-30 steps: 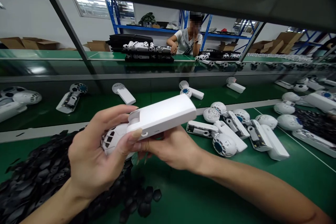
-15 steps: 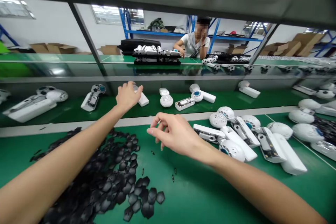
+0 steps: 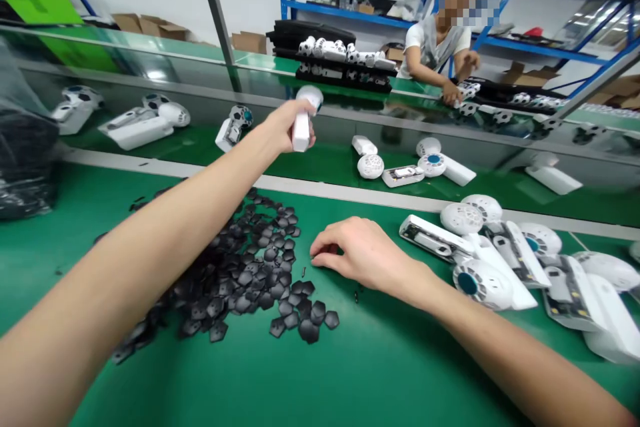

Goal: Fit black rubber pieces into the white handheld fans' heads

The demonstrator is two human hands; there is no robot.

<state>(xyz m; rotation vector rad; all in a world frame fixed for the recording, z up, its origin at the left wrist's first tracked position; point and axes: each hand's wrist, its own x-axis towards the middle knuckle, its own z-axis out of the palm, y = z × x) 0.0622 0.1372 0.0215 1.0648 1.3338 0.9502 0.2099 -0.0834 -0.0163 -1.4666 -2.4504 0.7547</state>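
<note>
My left hand [image 3: 290,125] is raised over the line's far side, its fingers wrapped round a white handheld device [image 3: 301,130] with a rounded head and a straight handle. On the near green table, my right hand [image 3: 363,250] is low with fingers curled and thumb and forefinger pinched near the surface; whatever is between the tips is hidden. Left of it spreads a heap of black pentagon pieces [image 3: 240,273]. A tiny black part [image 3: 303,271] lies just below its fingertips. To its right rests a group of similar white devices [image 3: 485,283], some with open handles.
More white devices lie along the green strip behind the pale rail [image 3: 330,191], including an open-handled one [image 3: 403,175]. A dark plastic bag [image 3: 25,153] stands at left. Across the line sits a co-worker [image 3: 435,47] beside stacked black trays [image 3: 345,77]. Metal posts [image 3: 214,7] rise between.
My left hand has lifted a white device off the far strip. My right hand has lowered to the table and its fingers have closed together. The view has turned left and downward.
</note>
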